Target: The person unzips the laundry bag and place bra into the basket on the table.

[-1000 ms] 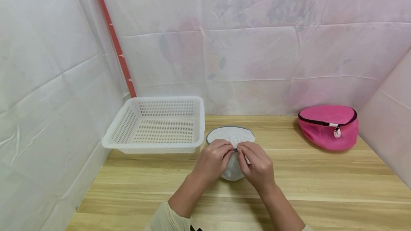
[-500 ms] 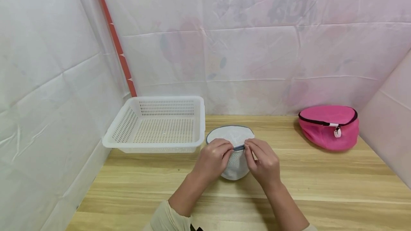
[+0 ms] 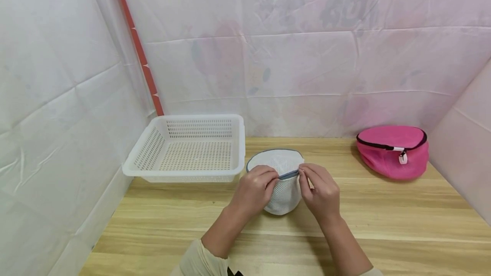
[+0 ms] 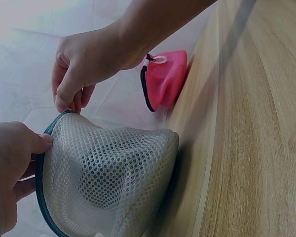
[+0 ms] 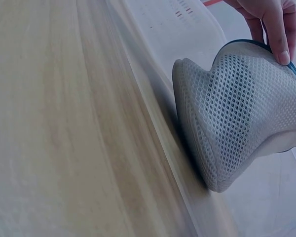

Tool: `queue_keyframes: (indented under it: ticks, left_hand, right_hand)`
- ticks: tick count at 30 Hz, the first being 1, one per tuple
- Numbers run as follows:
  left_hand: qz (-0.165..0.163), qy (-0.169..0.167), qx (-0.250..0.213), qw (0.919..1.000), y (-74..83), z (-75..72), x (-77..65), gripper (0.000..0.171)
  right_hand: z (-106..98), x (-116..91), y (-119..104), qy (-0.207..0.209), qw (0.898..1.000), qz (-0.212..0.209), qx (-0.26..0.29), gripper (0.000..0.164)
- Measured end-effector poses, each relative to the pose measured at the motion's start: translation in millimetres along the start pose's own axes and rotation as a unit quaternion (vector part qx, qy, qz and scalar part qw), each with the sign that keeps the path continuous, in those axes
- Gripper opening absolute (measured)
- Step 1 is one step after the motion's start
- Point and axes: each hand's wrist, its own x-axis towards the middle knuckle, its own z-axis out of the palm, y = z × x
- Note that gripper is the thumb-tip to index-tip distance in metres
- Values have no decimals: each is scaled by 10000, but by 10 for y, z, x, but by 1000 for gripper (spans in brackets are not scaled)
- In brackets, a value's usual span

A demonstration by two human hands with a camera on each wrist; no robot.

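A white mesh laundry bag [image 3: 283,197] with a grey-blue zipper edge stands on the table between both hands. My left hand [image 3: 253,188] pinches that edge at the front left. Farther right, my right hand [image 3: 321,188] pinches the same edge between thumb and fingers; whether it has a zipper pull is hidden. A strip of zipper [image 3: 288,175] shows between the hands. In the left wrist view, the mesh bag [image 4: 108,173] hangs below both hands. The right wrist view has the bag's mesh side [image 5: 232,103] and the left hand [image 5: 274,22] at its edge.
A white perforated plastic basket [image 3: 186,174] is at the back left, close to the bag. At the back right sits a pink mesh bag [image 3: 391,165] with a black zipper and white pull. Pale sheets [image 3: 299,63] enclose the wooden table [image 3: 383,225].
My right hand has moved right along the zipper edge, away from the left hand, and more zipper shows between them. The left hand stays at the same spot.
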Motion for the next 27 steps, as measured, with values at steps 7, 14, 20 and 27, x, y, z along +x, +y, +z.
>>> queue_keyframes:
  ticks: [7, 14, 20, 27]
  left_hand:
    - [26, 31, -23, 10000, -8, 11, -5, 5]
    - [62, -17, 10, 10000, -7, 8, -4, 5]
    - [114, -30, 24, 9999, 1, 4, -2, 5]
    - [90, -66, 60, 9999, 8, 3, 3, 4]
  right_hand:
    - [-27, -11, 41, -25, 9997, 247, -58, 14]
    - [-35, -36, 63, -73, 9988, 454, -141, 12]
    - [-39, -51, 71, -108, 9978, 590, -266, 12]
    - [-38, -50, 81, -130, 9970, 696, -309, 12]
